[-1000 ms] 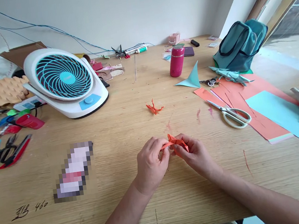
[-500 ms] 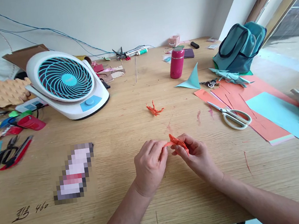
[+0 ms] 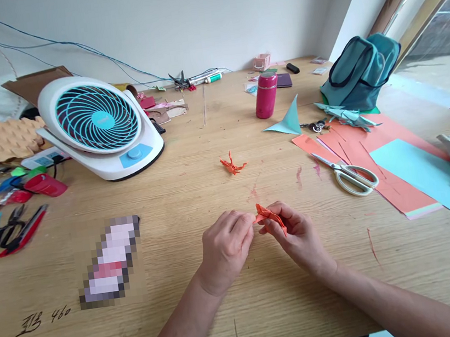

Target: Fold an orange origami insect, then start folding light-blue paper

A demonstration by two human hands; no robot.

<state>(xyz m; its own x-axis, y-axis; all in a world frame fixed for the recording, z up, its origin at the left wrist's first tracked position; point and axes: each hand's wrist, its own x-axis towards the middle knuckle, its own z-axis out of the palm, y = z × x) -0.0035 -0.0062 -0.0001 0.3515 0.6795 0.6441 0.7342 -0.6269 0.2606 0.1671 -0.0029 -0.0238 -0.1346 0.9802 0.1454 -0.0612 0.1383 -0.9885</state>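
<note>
Both my hands meet low over the wooden table near its front edge. My left hand pinches one end of a small folded orange paper piece. My right hand grips the other end, its fingers curled round the folds. A finished little orange paper figure lies on the table a short way beyond my hands, touched by neither.
White-handled scissors lie on orange and blue paper sheets at right. A teal paper cone, pink bottle and teal bag stand further back. A white and teal fan and black and red cutters are at left.
My hands have hardly shifted. The orange piece has been worked a little between the fingers, and its thin end has drawn closer into my left fingertips.
</note>
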